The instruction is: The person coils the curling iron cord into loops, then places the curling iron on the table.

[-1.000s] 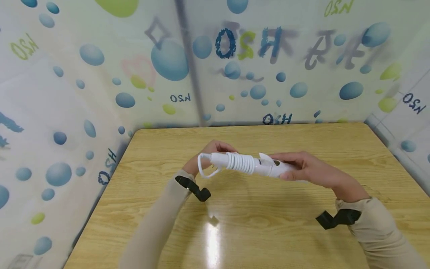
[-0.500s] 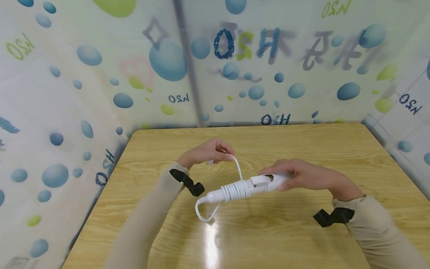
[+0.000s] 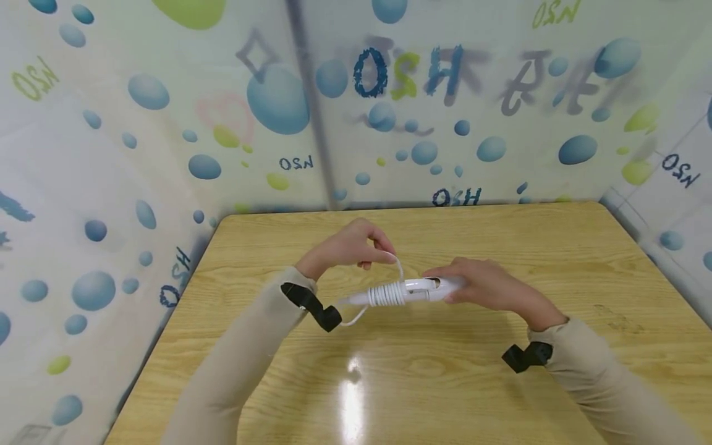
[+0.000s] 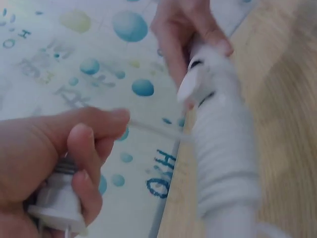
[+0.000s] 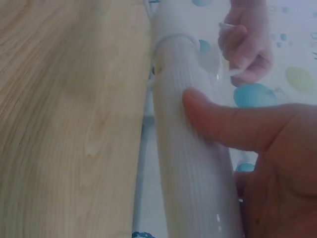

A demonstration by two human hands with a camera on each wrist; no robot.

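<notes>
A white, rod-shaped hair styling iron (image 3: 414,290) is held above the table, lying nearly level across the head view. Its white power cord (image 3: 386,295) is wound in several turns round the handle, with a loop hanging at the left end. My right hand (image 3: 489,284) grips the iron's other end; the right wrist view shows the thumb laid along a ribbed white surface (image 5: 193,163). Between thumb and forefinger my left hand (image 3: 356,243) pinches the cord's free stretch, drawn taut toward the coil. A white plug (image 4: 58,201) sits inside the left hand's curled fingers.
Beneath both hands spreads a wood-grain table (image 3: 445,383), with a bright light reflection near its front. Behind and at the sides hangs a pale curtain (image 3: 356,136) printed with blue and green bubbles. Black camera mounts (image 3: 528,356) are strapped on both wrists.
The left hand has come off the wound handle and drawn a stretch of cord away from it. The iron dipped, then rose again, and the right hand has shifted left.
</notes>
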